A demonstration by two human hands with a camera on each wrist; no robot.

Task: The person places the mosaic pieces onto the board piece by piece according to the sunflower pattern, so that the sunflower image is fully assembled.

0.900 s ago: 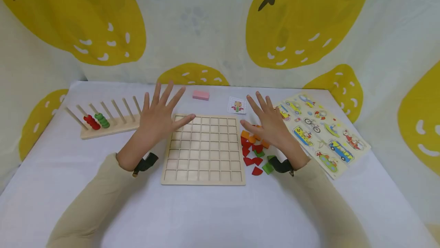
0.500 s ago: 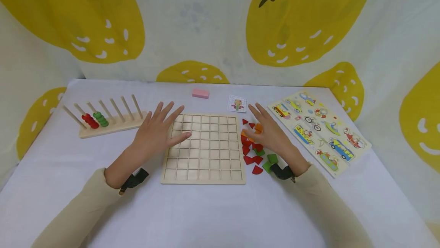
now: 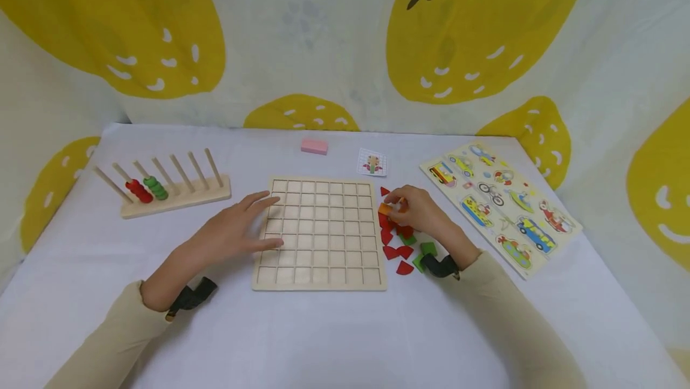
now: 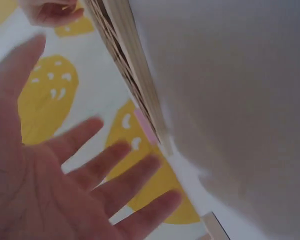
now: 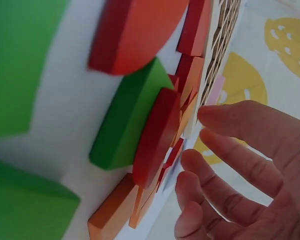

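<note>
A wooden grid board [image 3: 323,239] lies flat in the middle of the white table. My left hand [image 3: 259,221] rests with straight fingers on the board's left edge; in the left wrist view my left hand [image 4: 65,185] is spread open beside the board's edge [image 4: 125,60]. A pile of red, orange and green wooden pieces [image 3: 399,245] lies just right of the board. My right hand [image 3: 396,203] curls over the pile's far end and pinches an orange piece [image 3: 384,209]. In the right wrist view my right hand [image 5: 210,145] has its curled fingers beside red pieces [image 5: 152,135] and a green piece [image 5: 125,117].
A wooden peg rack [image 3: 178,194] with red and green rings stands at the left. A pink block [image 3: 314,146] and a small picture card [image 3: 372,162] lie behind the board. A vehicle puzzle board [image 3: 498,206] lies at the right. A lemon-print cloth hangs behind.
Both hands came down from a raised, spread pose. The left hand drew back to the board's left edge. The right hand dropped onto the pile and curled its fingers on an orange piece.
</note>
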